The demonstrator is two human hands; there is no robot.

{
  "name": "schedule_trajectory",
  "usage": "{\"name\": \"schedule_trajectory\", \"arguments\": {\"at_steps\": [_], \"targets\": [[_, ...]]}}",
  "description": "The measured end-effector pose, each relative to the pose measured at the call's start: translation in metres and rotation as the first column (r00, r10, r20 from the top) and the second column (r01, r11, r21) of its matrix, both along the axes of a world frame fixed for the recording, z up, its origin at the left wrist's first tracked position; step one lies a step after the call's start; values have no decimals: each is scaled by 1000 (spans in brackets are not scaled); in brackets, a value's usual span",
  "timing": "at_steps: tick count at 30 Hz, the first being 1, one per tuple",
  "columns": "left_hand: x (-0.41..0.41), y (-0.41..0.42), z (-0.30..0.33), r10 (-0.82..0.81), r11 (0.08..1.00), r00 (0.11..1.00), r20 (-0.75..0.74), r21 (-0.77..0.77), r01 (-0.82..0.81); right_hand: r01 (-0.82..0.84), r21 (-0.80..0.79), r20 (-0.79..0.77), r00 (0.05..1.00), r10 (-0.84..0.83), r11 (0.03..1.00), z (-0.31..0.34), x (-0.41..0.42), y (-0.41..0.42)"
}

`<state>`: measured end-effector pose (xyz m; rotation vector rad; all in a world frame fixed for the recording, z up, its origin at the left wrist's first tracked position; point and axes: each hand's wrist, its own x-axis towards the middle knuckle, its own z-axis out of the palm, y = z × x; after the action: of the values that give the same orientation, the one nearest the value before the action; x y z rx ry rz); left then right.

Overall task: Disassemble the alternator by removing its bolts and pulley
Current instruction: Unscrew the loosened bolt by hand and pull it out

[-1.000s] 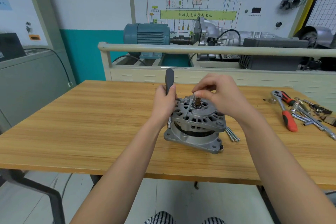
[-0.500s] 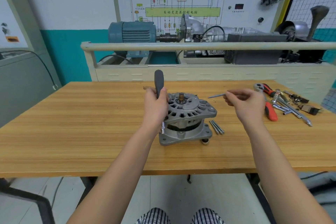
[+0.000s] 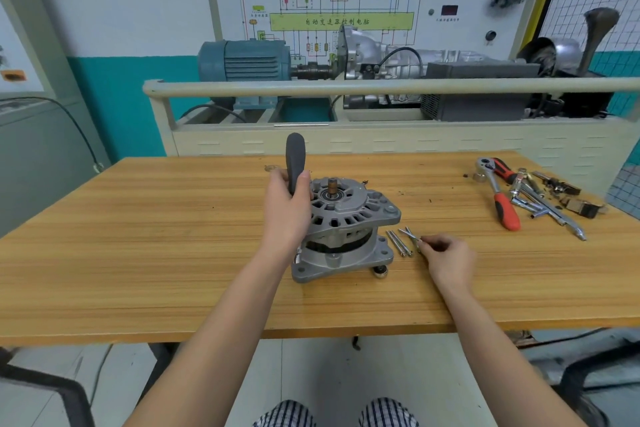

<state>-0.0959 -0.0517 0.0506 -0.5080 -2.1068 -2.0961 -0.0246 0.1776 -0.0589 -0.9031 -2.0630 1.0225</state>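
Alternator (image 3: pixel 341 229) upright mid-table (image 3: pixel 138 253). Left hand (image 3: pixel 287 208) grips screwdriver handle (image 3: pixel 295 163) at housing's left. Right hand (image 3: pixel 446 258) pinches long bolt (image 3: pixel 410 236), laying it by removed bolts (image 3: pixel 398 243) right of housing. Through-bolts largely out; no pulley visible on shaft; halves unseparated.
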Motion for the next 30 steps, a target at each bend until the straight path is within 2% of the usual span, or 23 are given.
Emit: {"name": "schedule_trajectory", "arguments": {"at_steps": [4,9,13,17,20,23,27,28,30], "targets": [[1,1,0,-9,1000,1000,-13,-7,8,-76,22,72,995,74,997,1,-1,-3],[4,1,0,-11,1000,1000,-18,-19,11,-120,41,61,991,118,992,3,-1,-1],[5,1,1,-12,1000,1000,-11,-24,12,-321,114,267,921,283,940,3,-8,-4],[5,0,3,-16,1000,1000,7,-24,16,-356,133,342,892,294,925,1,-10,-6],[5,-2,4,-26,1000,999,22,-14,26,-351,69,244,914,325,934,10,-6,-7],[4,-5,8,-56,998,996,70,35,54,-309,51,-17,950,311,950,37,-4,-17],[4,-12,14,-137,986,983,119,106,125,-324,100,-265,903,339,941,92,-5,-39],[3,-14,15,-142,986,982,125,109,129,-346,108,-271,892,363,932,104,-7,-43],[1,-18,18,-162,980,976,144,137,142,-450,116,-159,872,464,885,118,-11,-53]]}}
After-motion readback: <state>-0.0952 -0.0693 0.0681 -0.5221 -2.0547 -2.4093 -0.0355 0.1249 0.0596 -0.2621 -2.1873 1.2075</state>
